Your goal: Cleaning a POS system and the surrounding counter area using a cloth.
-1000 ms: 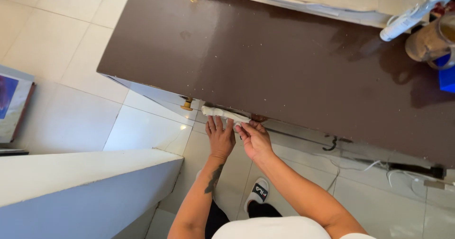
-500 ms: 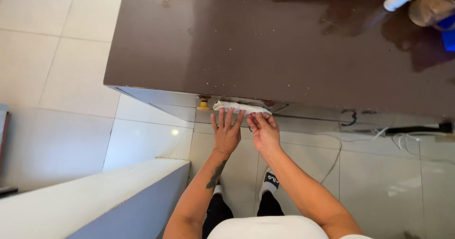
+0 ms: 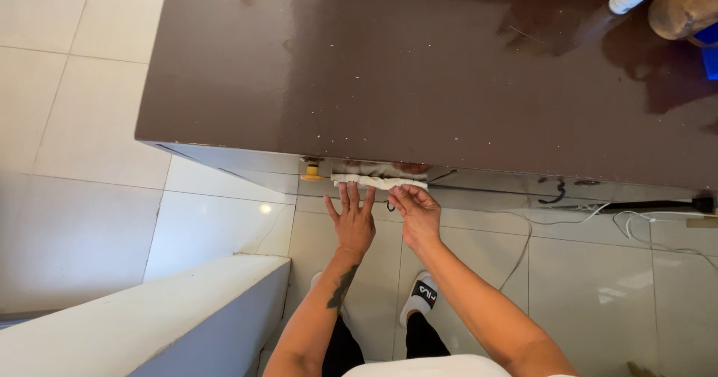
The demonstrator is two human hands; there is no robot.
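Both hands sit a little lower than 0.5 s earlier, though they have stayed at the white cloth (image 3: 378, 182) under the front edge of the dark brown counter (image 3: 419, 70). Left hand (image 3: 351, 218) lies flat, its fingers (image 3: 344, 196) spread wide, tips touching the cloth. Right hand (image 3: 416, 211) pinches the cloth's right end with narrow fingers (image 3: 399, 195). Just left of the cloth sits a yellow knob (image 3: 312, 172), and white cables (image 3: 636, 218) trail across the tiled floor (image 3: 82, 160)

Yellow knob (image 3: 311, 172), black cable (image 3: 658, 206), white ledge (image 3: 142, 321), tiled floor (image 3: 82, 85)
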